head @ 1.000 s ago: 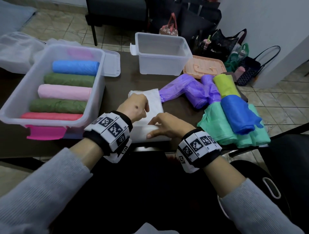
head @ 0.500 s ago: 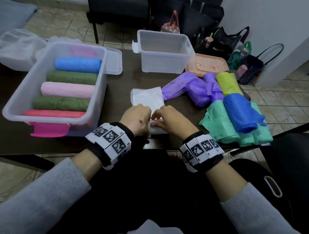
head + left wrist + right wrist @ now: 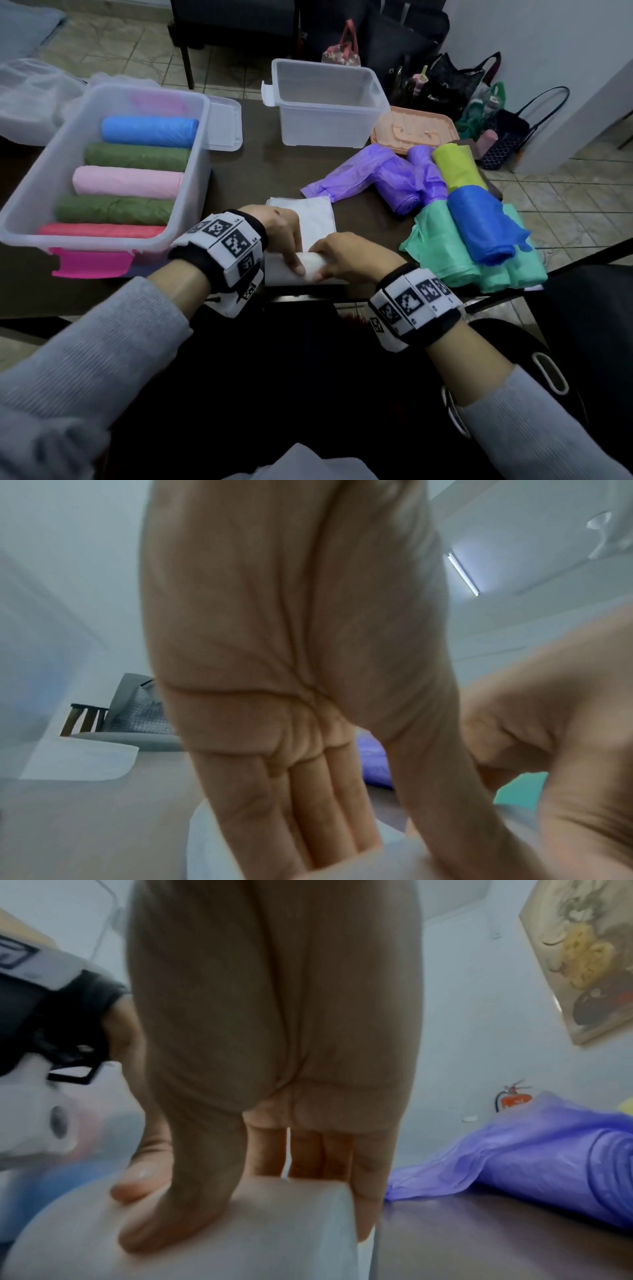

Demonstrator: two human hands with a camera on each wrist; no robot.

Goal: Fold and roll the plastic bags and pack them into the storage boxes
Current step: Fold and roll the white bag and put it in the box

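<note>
1. Box on the far left of the hands: the full storage box [image 3: 102, 164] holds five rolled bags in a row, blue at the far end and red at the near end.
2. The left hand [image 3: 282, 233] sits on the near end of the white bag [image 3: 308, 246]. Its grip looks flat and apart, with straight fingers [image 3: 308, 818] pressing down on the started roll.
3. The right hand [image 3: 346, 255] is right beside the left one. Its grip is bent around the roll, thumb on top and fingers [image 3: 369, 1177] over the far side and end.
4. The white bag lies on the counter [image 3: 260, 178]. The near end is rolled up, and the flat end reaches away from the hands.
5. To roll well, I think both hands should push away together, so the roll stays straight and tight. Pressing out air as it goes should help.
6. Behind the hands stands the empty storage box [image 3: 329, 102].
7. To the right of the hands wait purple bags [image 3: 383, 174], a yellow-green one [image 3: 457, 166], a blue one [image 3: 479, 226] and green ones [image 3: 442, 246].
</note>
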